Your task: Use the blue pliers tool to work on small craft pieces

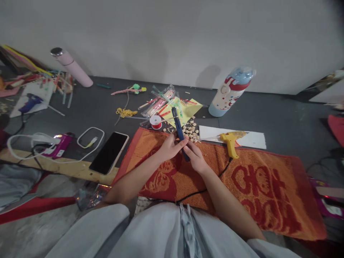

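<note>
Mid-frame, left hand (170,147) and right hand (195,156) clasp the blue tool (177,123); a slip could scatter nearby wood pieces (191,129)

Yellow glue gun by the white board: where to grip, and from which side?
I'd take the yellow glue gun by its handle, coming from the wearer's side: the handle points that way, over the orange towel, while the body lies across the white board. Mind the black cord at the handle's end.
</note>
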Motion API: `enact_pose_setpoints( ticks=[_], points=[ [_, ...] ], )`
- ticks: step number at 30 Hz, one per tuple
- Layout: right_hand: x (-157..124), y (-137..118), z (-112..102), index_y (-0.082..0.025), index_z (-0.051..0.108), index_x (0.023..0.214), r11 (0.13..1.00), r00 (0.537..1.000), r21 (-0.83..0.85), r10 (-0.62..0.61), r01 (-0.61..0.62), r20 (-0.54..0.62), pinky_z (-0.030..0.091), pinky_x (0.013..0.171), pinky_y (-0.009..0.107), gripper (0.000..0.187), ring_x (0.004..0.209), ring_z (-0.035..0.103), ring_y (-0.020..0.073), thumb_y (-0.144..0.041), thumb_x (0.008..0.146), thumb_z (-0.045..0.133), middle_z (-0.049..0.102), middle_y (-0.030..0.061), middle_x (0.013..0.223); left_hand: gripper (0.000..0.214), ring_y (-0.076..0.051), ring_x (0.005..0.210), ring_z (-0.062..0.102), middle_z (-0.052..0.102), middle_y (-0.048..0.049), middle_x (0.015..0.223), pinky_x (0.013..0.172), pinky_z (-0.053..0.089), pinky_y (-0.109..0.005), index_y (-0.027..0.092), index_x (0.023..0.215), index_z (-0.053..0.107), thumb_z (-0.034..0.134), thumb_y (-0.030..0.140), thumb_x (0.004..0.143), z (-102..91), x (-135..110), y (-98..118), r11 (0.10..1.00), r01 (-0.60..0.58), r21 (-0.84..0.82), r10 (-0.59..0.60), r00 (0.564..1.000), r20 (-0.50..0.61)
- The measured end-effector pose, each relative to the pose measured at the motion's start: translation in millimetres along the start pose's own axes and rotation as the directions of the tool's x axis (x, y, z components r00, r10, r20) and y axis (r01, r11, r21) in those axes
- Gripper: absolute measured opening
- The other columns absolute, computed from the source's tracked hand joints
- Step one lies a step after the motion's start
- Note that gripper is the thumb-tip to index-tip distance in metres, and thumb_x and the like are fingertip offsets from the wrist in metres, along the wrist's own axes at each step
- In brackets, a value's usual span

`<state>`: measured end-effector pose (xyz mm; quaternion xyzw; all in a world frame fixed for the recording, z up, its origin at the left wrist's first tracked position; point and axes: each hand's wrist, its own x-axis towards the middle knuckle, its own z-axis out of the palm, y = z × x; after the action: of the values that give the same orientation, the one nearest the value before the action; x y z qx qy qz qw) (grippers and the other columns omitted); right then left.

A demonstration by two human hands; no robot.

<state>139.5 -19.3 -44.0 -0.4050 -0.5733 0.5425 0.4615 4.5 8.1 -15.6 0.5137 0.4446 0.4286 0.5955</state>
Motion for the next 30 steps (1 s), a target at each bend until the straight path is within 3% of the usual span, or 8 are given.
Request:
enact_pose_setpoints(
  ticks=[9,16,24,30],
  points=[
    [0,5,-1,-0.023,0.06,0.125,1.0,0.999,0.005,0.013,-0.012,-0.032,0.033,0.111,0.046,0.057,0.126,0.051,0.0269,-0.061,0.084,0.053,0.06,0.0076,0.132,0.051,-0.019,0.093,0.059,0.062,-0.0072,0.096,0.088,0.047,-0.034,0.015,0.096,0.054,0.072,0.054,0.068,2.8,-1,0,0.999,-0.018,-0.036,0.017,0.999,-0.037],
    [0,2,-1,-0.023,0.06,0.126,1.0,1.0,-0.005,0.015,-0.015,-0.021,0.033,0.111,0.046,0.057,0.126,0.051,0.0269,-0.061,0.084,0.052,0.06,0.0071,0.132,0.052,-0.021,0.095,0.06,0.063,-0.0078,0.096,0.09,0.046,-0.035,0.015,0.093,0.056,0.074,0.055,0.065,4.2,-2,2,0.998,-0.031,-0.046,0.028,0.998,-0.065],
    [1,0,-2,-0.024,0.06,0.125,0.999,0.999,-0.003,0.045,-0.045,-0.029,0.033,0.11,0.048,0.06,0.125,0.05,0.028,-0.065,0.081,0.053,0.063,0.0073,0.128,0.045,-0.019,0.091,0.062,0.065,-0.0067,0.095,0.084,0.049,-0.031,0.015,0.093,0.057,0.075,0.047,0.067,5.9,-4,6,0.998,0.012,-0.069,-0.018,0.997,-0.078],
    [0,-6,-6,-0.024,0.061,0.121,0.99,0.994,0.086,0.111,-0.11,-0.005,0.046,0.095,0.043,0.064,0.11,0.059,0.027,-0.069,0.076,0.056,0.067,0.0072,0.116,0.066,-0.016,0.078,0.064,0.066,-0.0075,0.1,0.066,0.05,-0.027,0.016,0.103,0.053,0.079,0.056,0.057,3.3,-1,8,0.974,0.067,-0.216,-0.073,0.997,-0.023]
  ],
)
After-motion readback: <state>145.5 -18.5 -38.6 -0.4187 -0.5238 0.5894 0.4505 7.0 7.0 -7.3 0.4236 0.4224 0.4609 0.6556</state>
